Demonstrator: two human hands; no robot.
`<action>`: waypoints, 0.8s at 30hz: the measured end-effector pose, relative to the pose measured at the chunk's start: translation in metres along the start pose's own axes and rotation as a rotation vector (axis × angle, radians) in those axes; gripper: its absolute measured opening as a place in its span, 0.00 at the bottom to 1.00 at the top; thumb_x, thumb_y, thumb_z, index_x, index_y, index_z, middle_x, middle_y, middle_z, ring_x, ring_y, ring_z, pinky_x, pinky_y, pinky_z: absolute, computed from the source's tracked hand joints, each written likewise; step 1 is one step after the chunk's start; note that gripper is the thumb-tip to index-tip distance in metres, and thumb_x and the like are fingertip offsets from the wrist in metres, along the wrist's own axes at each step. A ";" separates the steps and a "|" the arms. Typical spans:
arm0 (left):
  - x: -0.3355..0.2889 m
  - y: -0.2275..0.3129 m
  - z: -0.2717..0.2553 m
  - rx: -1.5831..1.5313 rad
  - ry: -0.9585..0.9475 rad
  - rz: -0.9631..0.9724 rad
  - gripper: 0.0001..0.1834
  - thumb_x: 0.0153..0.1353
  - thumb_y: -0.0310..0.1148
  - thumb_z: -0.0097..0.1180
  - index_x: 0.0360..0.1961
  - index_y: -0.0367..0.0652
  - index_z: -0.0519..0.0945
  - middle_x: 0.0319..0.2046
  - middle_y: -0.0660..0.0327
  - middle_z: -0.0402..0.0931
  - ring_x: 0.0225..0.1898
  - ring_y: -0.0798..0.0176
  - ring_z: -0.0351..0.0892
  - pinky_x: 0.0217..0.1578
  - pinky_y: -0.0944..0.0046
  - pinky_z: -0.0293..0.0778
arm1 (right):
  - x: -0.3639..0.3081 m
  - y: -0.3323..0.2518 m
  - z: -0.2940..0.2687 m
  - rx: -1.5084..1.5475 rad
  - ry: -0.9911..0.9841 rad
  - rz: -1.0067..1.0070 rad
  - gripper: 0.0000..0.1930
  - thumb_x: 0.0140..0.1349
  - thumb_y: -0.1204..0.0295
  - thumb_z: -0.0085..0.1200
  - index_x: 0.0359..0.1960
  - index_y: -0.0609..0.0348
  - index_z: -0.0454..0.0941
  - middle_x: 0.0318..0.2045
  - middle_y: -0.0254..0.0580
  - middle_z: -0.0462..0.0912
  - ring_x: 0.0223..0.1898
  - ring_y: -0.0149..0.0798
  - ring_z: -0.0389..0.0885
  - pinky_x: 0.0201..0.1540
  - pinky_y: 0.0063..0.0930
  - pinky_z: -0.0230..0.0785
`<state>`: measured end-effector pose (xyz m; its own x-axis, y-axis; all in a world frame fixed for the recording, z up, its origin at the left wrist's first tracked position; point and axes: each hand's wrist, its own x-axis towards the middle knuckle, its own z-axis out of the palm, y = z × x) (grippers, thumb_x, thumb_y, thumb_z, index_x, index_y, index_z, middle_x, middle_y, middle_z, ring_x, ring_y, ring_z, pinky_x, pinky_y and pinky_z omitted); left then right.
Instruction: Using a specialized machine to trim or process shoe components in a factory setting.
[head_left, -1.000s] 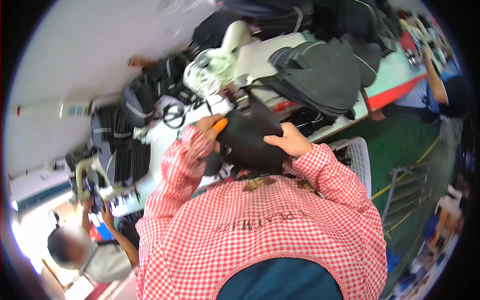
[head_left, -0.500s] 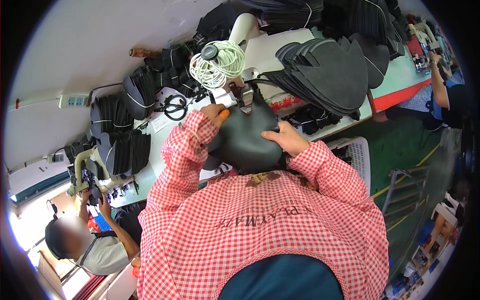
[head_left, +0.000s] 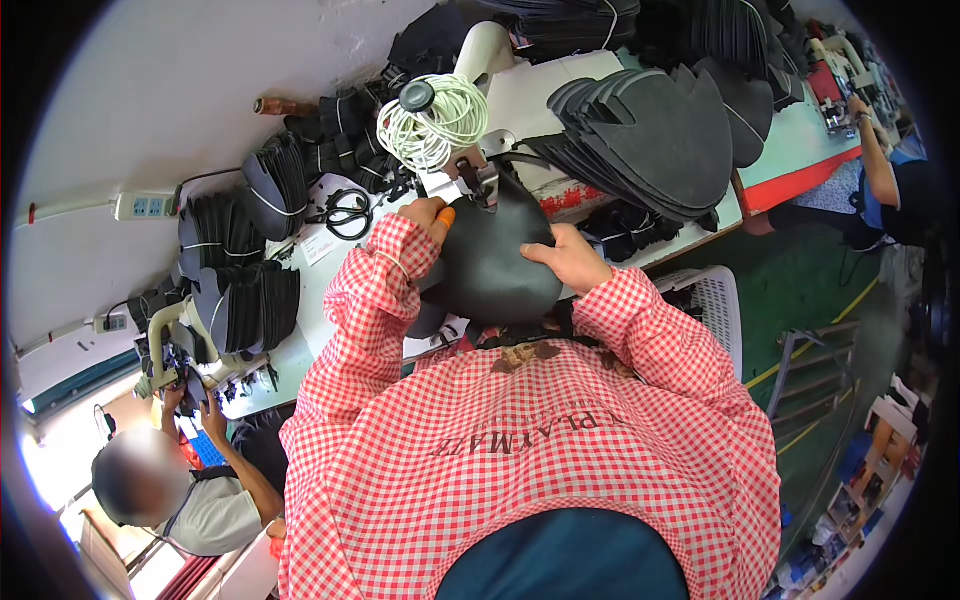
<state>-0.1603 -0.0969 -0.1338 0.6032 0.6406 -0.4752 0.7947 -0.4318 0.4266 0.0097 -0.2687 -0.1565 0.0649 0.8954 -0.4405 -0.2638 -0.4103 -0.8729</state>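
A: Where's the blk pc (head_left: 500,265)?

B: Btwn the wearer's two hands, in front of the checked smock (head_left: 540,440), upper tip at the metal foot (head_left: 480,183) of the white machine (head_left: 485,50). Can't tell if the tip is under the foot or just against it.

A: R hand (head_left: 572,260)?

B: Pinching the pc's R side, thumb flat on top, other fingers hidden by the pc.

A: And the L hand (head_left: 425,213)?

B: At the pc's upper L edge, fingers curled, w/ an orange finger cover (head_left: 446,217) by the blk surface. Can't tell if it's pinching or only pressing.

A: What's nearby?

B: Coil of pale cord (head_left: 445,135) w/ a round blk cap (head_left: 417,96), just above the foot. Fanned stack of dk grey pcs (head_left: 660,140) upper R. Blk scissors (head_left: 347,214) on the table (head_left: 315,310), L of the L hand. White basket (head_left: 725,315) past the R forearm.

A: Anyone else?

B: Yes, a co-worker (head_left: 215,515) far L, hands up at a cream machine (head_left: 158,335); another person (head_left: 885,180) far R, arm out to a bench.
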 end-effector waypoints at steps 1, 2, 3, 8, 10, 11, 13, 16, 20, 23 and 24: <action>0.005 0.003 -0.004 -0.037 -0.073 0.008 0.18 0.60 0.40 0.45 0.40 0.35 0.77 0.29 0.46 0.78 0.32 0.50 0.77 0.34 0.57 0.70 | -0.002 0.000 0.000 0.053 0.007 0.025 0.13 0.56 0.74 0.51 0.40 0.71 0.75 0.33 0.40 0.80 0.32 0.29 0.77 0.37 0.23 0.70; 0.010 0.006 -0.004 -0.039 -0.074 0.010 0.18 0.60 0.40 0.45 0.40 0.35 0.77 0.29 0.46 0.78 0.32 0.50 0.77 0.34 0.57 0.70 | -0.005 0.001 -0.001 0.106 0.014 0.050 0.13 0.56 0.74 0.51 0.40 0.71 0.75 0.33 0.40 0.80 0.32 0.30 0.78 0.37 0.23 0.70; 0.015 0.012 -0.002 -0.046 -0.053 0.061 0.19 0.60 0.40 0.45 0.40 0.34 0.77 0.30 0.46 0.78 0.32 0.49 0.77 0.35 0.57 0.70 | -0.012 0.004 0.001 0.104 0.016 0.050 0.13 0.56 0.74 0.51 0.40 0.71 0.75 0.33 0.40 0.80 0.32 0.30 0.78 0.37 0.23 0.70; 0.025 0.023 -0.019 -0.373 -0.278 0.100 0.16 0.61 0.39 0.42 0.33 0.37 0.78 0.20 0.59 0.74 0.19 0.65 0.71 0.21 0.67 0.66 | -0.046 -0.011 0.022 0.225 -0.137 0.400 0.20 0.61 0.68 0.48 0.52 0.65 0.64 0.38 0.47 0.79 0.27 0.37 0.82 0.25 0.17 0.73; 0.018 0.003 -0.030 -0.652 -0.306 0.087 0.17 0.62 0.41 0.40 0.34 0.40 0.77 0.18 0.63 0.71 0.17 0.70 0.70 0.18 0.71 0.65 | -0.046 -0.015 0.018 -0.157 -0.038 -0.087 0.18 0.61 0.67 0.49 0.48 0.68 0.68 0.36 0.48 0.79 0.26 0.37 0.80 0.29 0.25 0.71; 0.025 -0.018 -0.030 -0.397 -0.151 -0.006 0.16 0.62 0.41 0.43 0.41 0.42 0.74 0.25 0.58 0.74 0.22 0.62 0.74 0.24 0.65 0.69 | -0.046 -0.014 0.007 -0.499 0.077 -0.557 0.18 0.60 0.67 0.49 0.46 0.70 0.69 0.35 0.48 0.79 0.27 0.37 0.79 0.30 0.28 0.70; 0.020 -0.056 -0.021 0.159 -0.025 -0.135 0.20 0.61 0.43 0.46 0.50 0.44 0.69 0.34 0.51 0.77 0.32 0.52 0.78 0.33 0.57 0.73 | -0.088 -0.066 -0.013 -0.792 0.675 -0.100 0.16 0.60 0.68 0.47 0.47 0.64 0.72 0.35 0.56 0.78 0.35 0.48 0.77 0.38 0.33 0.68; -0.018 -0.078 -0.003 0.575 -0.244 -0.157 0.23 0.58 0.45 0.52 0.51 0.44 0.67 0.38 0.48 0.76 0.42 0.48 0.76 0.41 0.51 0.72 | -0.109 -0.130 -0.062 -0.848 0.878 -0.910 0.17 0.54 0.76 0.49 0.48 0.63 0.72 0.45 0.54 0.74 0.47 0.47 0.73 0.49 0.36 0.64; -0.008 -0.108 0.016 0.477 -0.118 -0.203 0.22 0.57 0.42 0.52 0.50 0.43 0.66 0.39 0.46 0.75 0.44 0.47 0.75 0.42 0.51 0.72 | -0.090 -0.102 -0.075 -1.325 0.664 -0.628 0.25 0.44 0.74 0.55 0.49 0.60 0.71 0.50 0.50 0.71 0.52 0.52 0.67 0.55 0.41 0.58; -0.022 -0.080 0.001 0.369 -0.028 -0.268 0.17 0.57 0.38 0.52 0.45 0.41 0.72 0.38 0.44 0.75 0.46 0.45 0.74 0.45 0.53 0.71 | -0.085 -0.099 -0.024 -0.912 0.325 -0.693 0.23 0.46 0.71 0.58 0.47 0.61 0.73 0.46 0.50 0.75 0.48 0.47 0.73 0.52 0.37 0.64; -0.030 -0.057 -0.017 0.365 -0.251 -0.116 0.17 0.57 0.38 0.52 0.44 0.40 0.74 0.40 0.45 0.76 0.45 0.47 0.74 0.45 0.55 0.71 | -0.080 -0.091 -0.016 -0.730 0.099 -0.567 0.24 0.47 0.70 0.59 0.48 0.62 0.72 0.46 0.50 0.76 0.47 0.47 0.75 0.51 0.34 0.66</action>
<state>-0.2249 -0.0811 -0.1307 0.4711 0.5435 -0.6947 0.8025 -0.5909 0.0819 0.0438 -0.3057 -0.0452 0.0895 0.9903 0.1060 0.5009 0.0472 -0.8642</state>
